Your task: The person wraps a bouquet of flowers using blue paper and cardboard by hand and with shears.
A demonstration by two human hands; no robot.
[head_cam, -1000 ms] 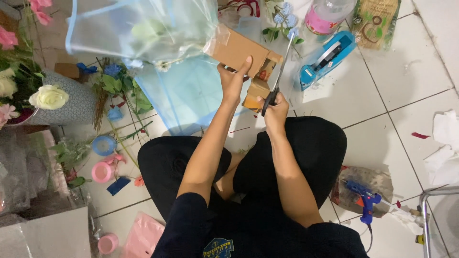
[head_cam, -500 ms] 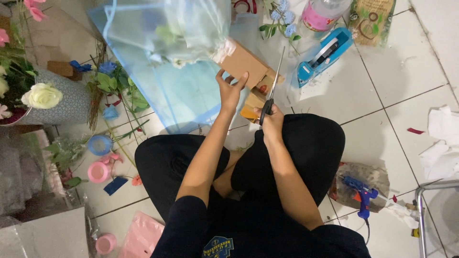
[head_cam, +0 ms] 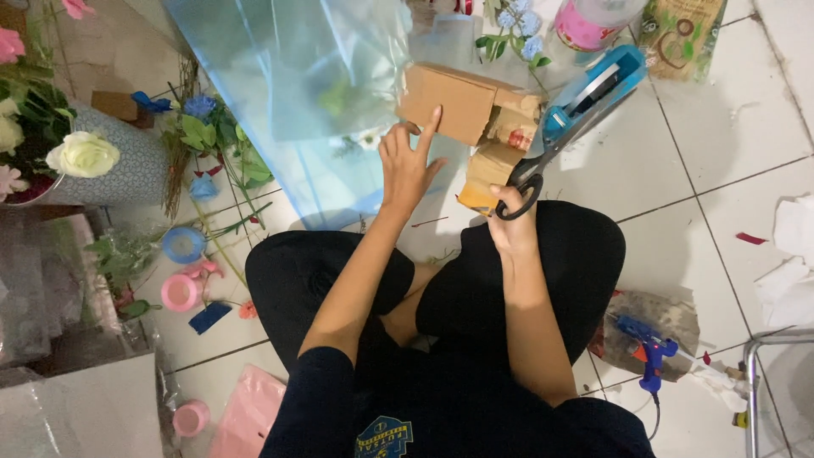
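The left hand (head_cam: pixel 407 165), fingers spread, presses the cardboard box (head_cam: pixel 448 103) at twelve o'clock; the right hand (head_cam: pixel 511 222), fingers curled through black-handled scissors (head_cam: pixel 543 161), has not cut the cardboard yet.

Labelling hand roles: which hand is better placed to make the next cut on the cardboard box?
Right, probably. The right hand holds the scissors, blades beside the cardboard box. The left hand rests on the box, tool-free.
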